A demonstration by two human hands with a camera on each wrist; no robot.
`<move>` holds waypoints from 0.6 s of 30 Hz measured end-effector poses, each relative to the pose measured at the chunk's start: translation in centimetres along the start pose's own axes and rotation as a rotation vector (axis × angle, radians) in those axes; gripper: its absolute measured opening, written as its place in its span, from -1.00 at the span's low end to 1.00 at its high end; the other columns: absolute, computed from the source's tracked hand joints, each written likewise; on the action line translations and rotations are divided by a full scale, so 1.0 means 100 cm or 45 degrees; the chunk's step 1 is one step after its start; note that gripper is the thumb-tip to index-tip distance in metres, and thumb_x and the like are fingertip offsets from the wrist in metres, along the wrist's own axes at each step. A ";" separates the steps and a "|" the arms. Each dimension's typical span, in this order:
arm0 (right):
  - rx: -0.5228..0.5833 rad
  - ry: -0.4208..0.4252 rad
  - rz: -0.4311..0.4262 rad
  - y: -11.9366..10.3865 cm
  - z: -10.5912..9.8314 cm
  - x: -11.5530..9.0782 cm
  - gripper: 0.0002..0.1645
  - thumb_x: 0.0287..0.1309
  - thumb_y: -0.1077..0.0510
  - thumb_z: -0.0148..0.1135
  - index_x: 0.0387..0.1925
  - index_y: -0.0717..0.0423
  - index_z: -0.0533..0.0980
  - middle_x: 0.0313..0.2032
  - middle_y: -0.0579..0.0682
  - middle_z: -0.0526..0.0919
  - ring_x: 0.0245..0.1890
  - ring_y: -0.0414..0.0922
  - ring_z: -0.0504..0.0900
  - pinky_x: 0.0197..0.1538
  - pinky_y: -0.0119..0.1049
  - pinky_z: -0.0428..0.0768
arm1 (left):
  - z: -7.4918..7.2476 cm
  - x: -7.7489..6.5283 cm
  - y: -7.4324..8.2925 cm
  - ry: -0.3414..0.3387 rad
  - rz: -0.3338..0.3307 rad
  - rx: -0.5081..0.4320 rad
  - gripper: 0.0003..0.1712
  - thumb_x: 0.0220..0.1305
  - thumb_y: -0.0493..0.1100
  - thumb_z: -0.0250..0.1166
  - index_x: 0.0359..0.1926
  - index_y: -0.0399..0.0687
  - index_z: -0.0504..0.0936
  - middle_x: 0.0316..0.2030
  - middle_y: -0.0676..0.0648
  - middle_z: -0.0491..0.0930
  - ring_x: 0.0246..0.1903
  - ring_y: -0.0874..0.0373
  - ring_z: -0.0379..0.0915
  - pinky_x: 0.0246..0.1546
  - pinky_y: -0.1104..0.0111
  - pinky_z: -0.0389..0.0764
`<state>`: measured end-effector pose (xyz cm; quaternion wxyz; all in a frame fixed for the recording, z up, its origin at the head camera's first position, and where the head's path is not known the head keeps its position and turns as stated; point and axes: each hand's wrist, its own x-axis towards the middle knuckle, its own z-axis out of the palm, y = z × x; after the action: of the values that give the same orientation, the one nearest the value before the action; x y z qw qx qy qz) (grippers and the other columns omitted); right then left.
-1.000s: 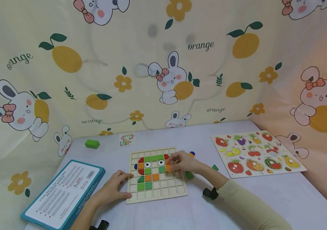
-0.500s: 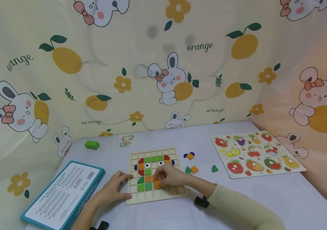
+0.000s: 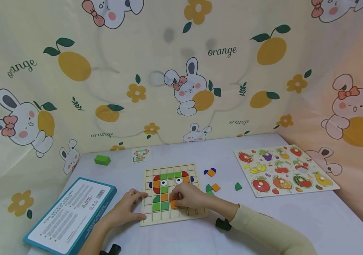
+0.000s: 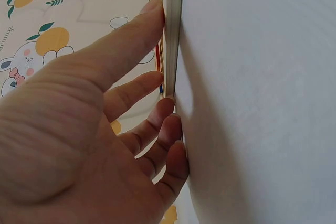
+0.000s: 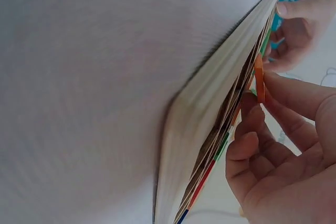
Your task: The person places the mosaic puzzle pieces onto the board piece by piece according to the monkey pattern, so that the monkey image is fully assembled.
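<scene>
In the head view a wooden grid board (image 3: 165,217) lies on the table, partly filled with green, red and orange tiles, two white eye tiles (image 3: 164,183) and blue half-round tiles at the sides. My left hand (image 3: 125,208) steadies its left side, thumb and fingers spread along the edge, as the left wrist view shows along the board's rim (image 4: 172,35). Between thumb and fingers, my right hand (image 3: 190,196) pinches an orange square tile (image 5: 259,80). That tile is tilted on edge at the grid, beside the green tile in the lower row.
Loose tiles (image 3: 215,187) lie right of the board, with a green one (image 3: 238,186) farther out. A fruit puzzle (image 3: 273,182) is at the right. A blue box (image 3: 73,212) stands left; a green block (image 3: 102,160) and a pattern card (image 3: 141,155) lie behind.
My right hand has moved left and nearer over the board, carrying the orange tile to the lower row, then stays there. The left hand keeps its place on the edge.
</scene>
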<state>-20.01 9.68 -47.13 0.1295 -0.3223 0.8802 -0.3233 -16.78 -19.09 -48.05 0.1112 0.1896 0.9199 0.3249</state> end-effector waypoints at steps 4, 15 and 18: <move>-0.059 -0.006 -0.007 -0.002 -0.001 -0.002 -0.89 0.16 0.21 0.42 -0.24 0.00 0.71 -0.40 -0.28 0.53 -0.39 -0.31 0.44 -0.30 -0.45 0.46 | 0.000 0.000 0.001 0.000 -0.006 -0.009 -0.13 -0.02 0.14 0.57 0.30 -0.03 0.49 -0.02 0.01 0.39 0.00 0.08 0.26 0.08 0.07 0.44; -0.046 -0.005 -0.040 -0.001 -0.006 -0.007 -0.76 0.14 0.18 0.45 -0.12 0.04 0.71 -0.31 -0.23 0.60 -0.38 -0.33 0.45 -0.20 -0.41 0.52 | -0.001 0.000 0.001 0.002 -0.009 -0.019 -0.14 -0.01 0.13 0.57 0.30 -0.03 0.49 0.00 0.00 0.39 0.03 0.06 0.27 0.13 0.01 0.42; -0.165 0.031 -0.112 -0.003 -0.008 -0.015 -0.80 0.20 0.16 0.40 -0.13 0.07 0.71 -0.28 -0.20 0.60 -0.38 -0.29 0.46 -0.30 -0.45 0.47 | -0.001 0.000 0.002 -0.003 -0.007 -0.033 -0.14 -0.01 0.13 0.57 0.30 -0.04 0.49 0.00 -0.01 0.38 0.02 0.06 0.27 0.12 0.01 0.42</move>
<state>-19.10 10.89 -46.33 0.0831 -0.3645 0.8858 -0.2749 -16.74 -19.01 -47.89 0.1159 0.1859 0.9159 0.3363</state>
